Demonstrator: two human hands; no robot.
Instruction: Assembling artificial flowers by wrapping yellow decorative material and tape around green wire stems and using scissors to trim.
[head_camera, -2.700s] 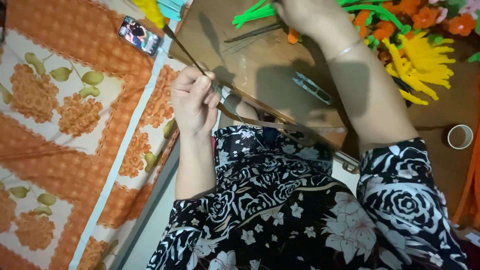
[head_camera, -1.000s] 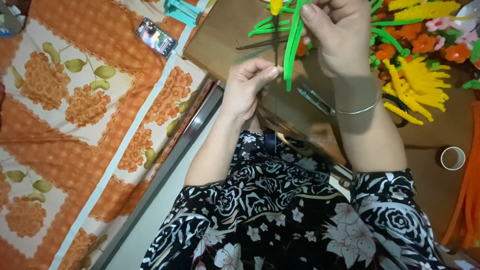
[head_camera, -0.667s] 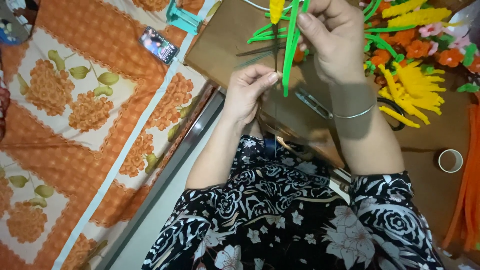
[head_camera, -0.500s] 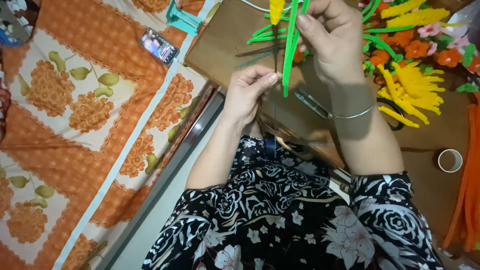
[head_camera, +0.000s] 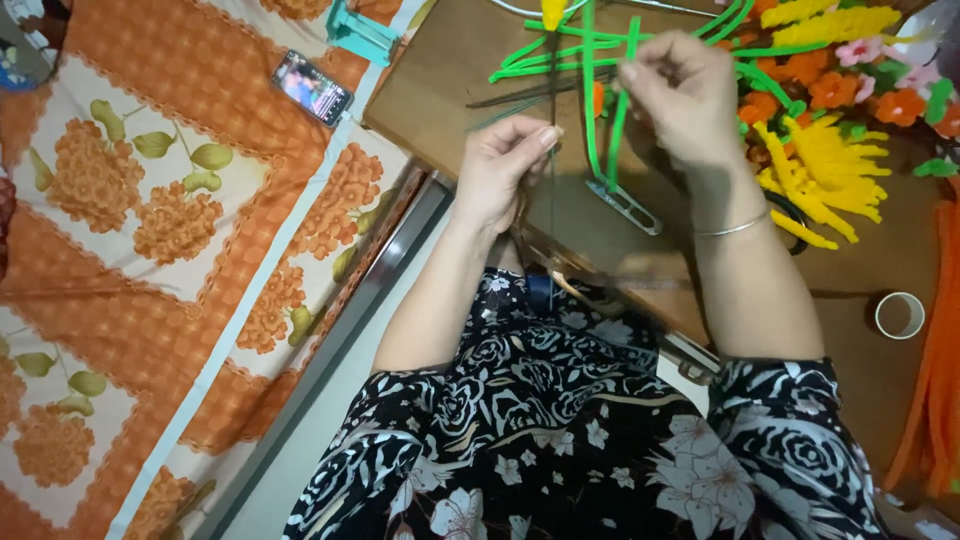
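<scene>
Right hand (head_camera: 680, 95) pinched shut on green pipe cleaner (head_camera: 590, 110), held upright. Left hand (head_camera: 500, 165) just beside it, fingertips closed on thin dark wire (head_camera: 552, 190). Brown table (head_camera: 450, 90) under both hands. Right of right hand: yellow and orange pipe-cleaner flowers (head_camera: 820, 160). Left of left hand: orange floral bedsheet (head_camera: 150, 250), phone (head_camera: 312, 88) on it.

Green pipe cleaner (head_camera: 590, 110): fuzzy, bent double, hanging upright, pinched at top. Thin dark wire stem (head_camera: 552, 150): straight, upright, just beside it, yellow bud (head_camera: 552, 12) at top, above brown table
</scene>
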